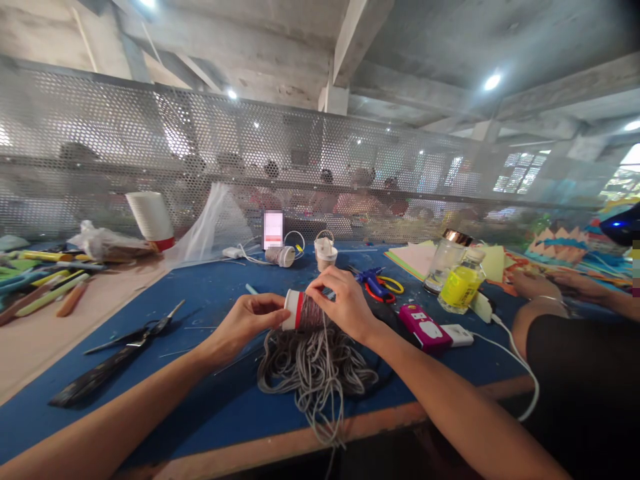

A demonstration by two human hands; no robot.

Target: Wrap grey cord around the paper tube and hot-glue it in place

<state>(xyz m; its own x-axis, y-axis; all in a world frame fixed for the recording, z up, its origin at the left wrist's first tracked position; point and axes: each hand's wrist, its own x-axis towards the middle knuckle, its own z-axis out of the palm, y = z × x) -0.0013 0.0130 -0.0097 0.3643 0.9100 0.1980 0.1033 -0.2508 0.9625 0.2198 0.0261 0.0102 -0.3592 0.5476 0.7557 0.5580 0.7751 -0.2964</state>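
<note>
A white paper cup (291, 309) with a red band lies on its side between my hands, grey cord wound round part of it. My left hand (255, 315) grips the cup at its left end, thumb and fingers closed on it. Over the wound part, my right hand (343, 300) has its thumb and forefinger pinched on the grey cord (326, 319). Below the cup a loose heap of the same cord (313, 373) lies on the blue table (200, 393), and some strands hang over its front edge.
Black scissors (125, 353) lie at the left. Behind are a phone (273, 230), a cord-wrapped cup (280, 256) and small cups (325, 252). To the right are a blue glue gun (376, 281), a magenta power bank (424, 328), bottles (461, 283) and another person's hands (537, 287).
</note>
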